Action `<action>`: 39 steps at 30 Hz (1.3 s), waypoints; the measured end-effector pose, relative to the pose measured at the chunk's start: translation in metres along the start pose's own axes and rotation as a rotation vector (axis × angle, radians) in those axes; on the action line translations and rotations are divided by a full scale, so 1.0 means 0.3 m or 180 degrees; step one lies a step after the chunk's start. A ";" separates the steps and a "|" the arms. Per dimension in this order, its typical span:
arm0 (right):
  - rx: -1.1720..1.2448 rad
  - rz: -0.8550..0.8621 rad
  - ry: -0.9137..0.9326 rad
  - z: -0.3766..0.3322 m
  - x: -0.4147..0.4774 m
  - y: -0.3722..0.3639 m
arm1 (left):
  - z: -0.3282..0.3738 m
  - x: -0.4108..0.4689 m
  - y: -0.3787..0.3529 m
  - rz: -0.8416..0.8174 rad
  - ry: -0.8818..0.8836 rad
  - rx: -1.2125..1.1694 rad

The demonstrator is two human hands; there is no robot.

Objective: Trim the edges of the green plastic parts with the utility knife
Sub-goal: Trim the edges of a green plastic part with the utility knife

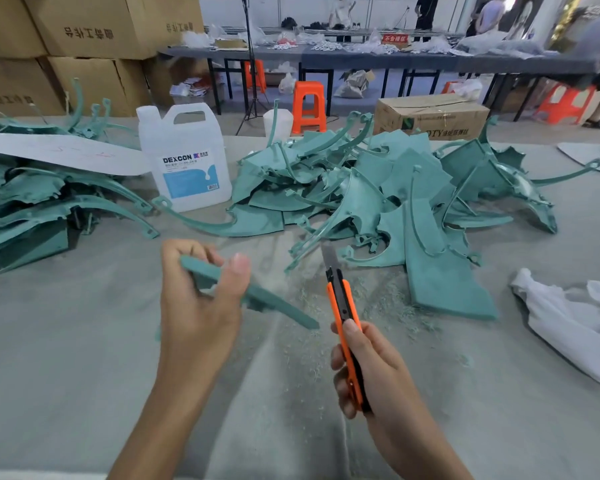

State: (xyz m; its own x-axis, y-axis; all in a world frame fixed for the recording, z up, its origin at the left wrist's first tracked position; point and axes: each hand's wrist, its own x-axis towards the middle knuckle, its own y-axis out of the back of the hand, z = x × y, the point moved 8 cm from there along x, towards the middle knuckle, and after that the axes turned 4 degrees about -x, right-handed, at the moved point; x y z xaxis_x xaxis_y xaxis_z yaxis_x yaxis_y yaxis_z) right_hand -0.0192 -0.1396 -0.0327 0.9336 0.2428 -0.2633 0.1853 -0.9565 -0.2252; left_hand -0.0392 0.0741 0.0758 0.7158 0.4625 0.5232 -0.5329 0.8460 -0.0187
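– Waiting on the grey table (pixel 66 341) was the big heap of green plastic parts (pixel 378 188); which one was in work?
– The curved green strip (pixel 278 306), gripped by the left hand (pixel 194 317) before the heap. The right hand (pixel 371 372) clasped the orange utility knife (pixel 343 303), blade (pixel 329 256) out, apart from it. Next, I judged, the blade had to meet the strip's edge.

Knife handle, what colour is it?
Orange, with a black strip along it. The utility knife shows best in the head view, gripped by the right hand.
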 end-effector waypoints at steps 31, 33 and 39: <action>0.0537 -0.0057 -0.0578 0.165 0.034 -0.092 | -0.495 0.168 -0.103 0.0907 0.0785 0.1456; 0.0484 -0.0051 -0.0606 0.161 0.030 -0.094 | -0.490 0.164 -0.099 0.0930 0.0728 0.1473; 0.0438 -0.0135 -0.0578 0.104 0.013 -0.106 | -0.472 0.145 -0.081 0.1014 0.0519 0.1530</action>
State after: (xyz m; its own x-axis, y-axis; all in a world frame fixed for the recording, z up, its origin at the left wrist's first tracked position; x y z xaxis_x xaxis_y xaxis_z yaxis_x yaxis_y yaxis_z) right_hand -0.0311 -0.1032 -0.0559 0.8531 0.3194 -0.4127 0.1681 -0.9169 -0.3621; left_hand 0.0687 0.1114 -0.0217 0.5270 0.7406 0.4168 -0.8499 0.4615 0.2544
